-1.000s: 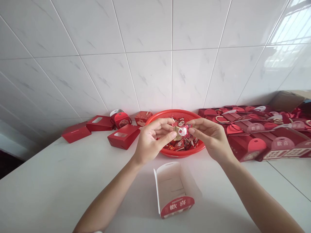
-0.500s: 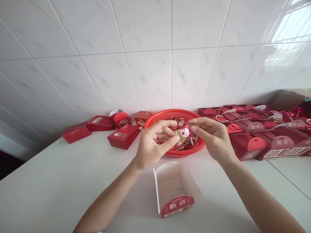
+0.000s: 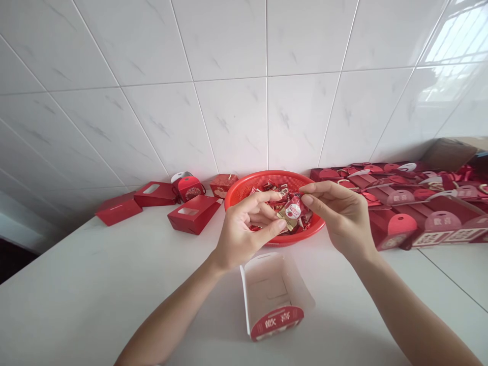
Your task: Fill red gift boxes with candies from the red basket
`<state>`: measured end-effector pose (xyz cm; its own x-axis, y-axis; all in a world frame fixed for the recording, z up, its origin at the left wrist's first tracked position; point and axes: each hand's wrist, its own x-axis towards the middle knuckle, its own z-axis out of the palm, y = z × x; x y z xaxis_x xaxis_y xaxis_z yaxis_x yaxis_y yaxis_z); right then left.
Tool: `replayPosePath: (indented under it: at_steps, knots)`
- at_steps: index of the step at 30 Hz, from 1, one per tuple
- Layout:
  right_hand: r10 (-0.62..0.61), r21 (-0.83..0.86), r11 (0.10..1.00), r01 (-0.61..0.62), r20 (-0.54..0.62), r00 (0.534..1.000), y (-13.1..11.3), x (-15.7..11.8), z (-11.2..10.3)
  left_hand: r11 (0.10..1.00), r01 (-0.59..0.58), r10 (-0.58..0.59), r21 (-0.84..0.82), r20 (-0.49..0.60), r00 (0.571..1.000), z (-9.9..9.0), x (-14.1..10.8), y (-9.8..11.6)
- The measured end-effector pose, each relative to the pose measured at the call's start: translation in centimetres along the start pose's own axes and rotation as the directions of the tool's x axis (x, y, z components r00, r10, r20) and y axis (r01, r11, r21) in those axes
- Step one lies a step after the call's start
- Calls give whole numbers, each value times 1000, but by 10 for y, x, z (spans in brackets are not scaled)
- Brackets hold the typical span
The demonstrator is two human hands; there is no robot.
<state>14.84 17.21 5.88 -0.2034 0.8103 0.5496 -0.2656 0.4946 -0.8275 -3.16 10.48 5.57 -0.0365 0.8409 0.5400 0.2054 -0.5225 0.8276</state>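
Observation:
Over the red plastic basket (image 3: 244, 185), my left hand (image 3: 244, 229) pinches a gold-wrapped candy (image 3: 288, 221) between thumb and fingers. My right hand (image 3: 341, 213) is closed at the fingertips on the twisted end of a red-and-white wrapped candy (image 3: 294, 207). The two candies overlap or touch between my hands. Several more wrapped candies lie in the basket below, partly hidden by my hands. In front of the basket stands an open red-and-white carton box (image 3: 267, 290), its inside showing white and bare.
Red gift boxes (image 3: 194, 213) lie at the left along the tiled wall. Many folded red boxes with handles (image 3: 396, 229) fill the right side in rows. A brown cardboard box (image 3: 450, 152) stands behind them. The white table (image 3: 95, 284) ends at the left.
Both hands have come slightly lower and the right one a little to the right. The red-and-white candy has turned and shows more of its label. The open box stays in place.

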Motion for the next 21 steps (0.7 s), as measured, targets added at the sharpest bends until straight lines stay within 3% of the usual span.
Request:
replayPosePath:
  at_steps: [9, 21]
  knots:
    - [-55, -54, 997, 55, -7, 998, -4, -1, 1, 962, 194, -178, -191, 99, 979, 6, -1, 1]
    - [-53, -126, 991, 55, 19, 998, -2, 0, 0, 935, 294, -274, -196, 123, 954, 7, -2, 1]
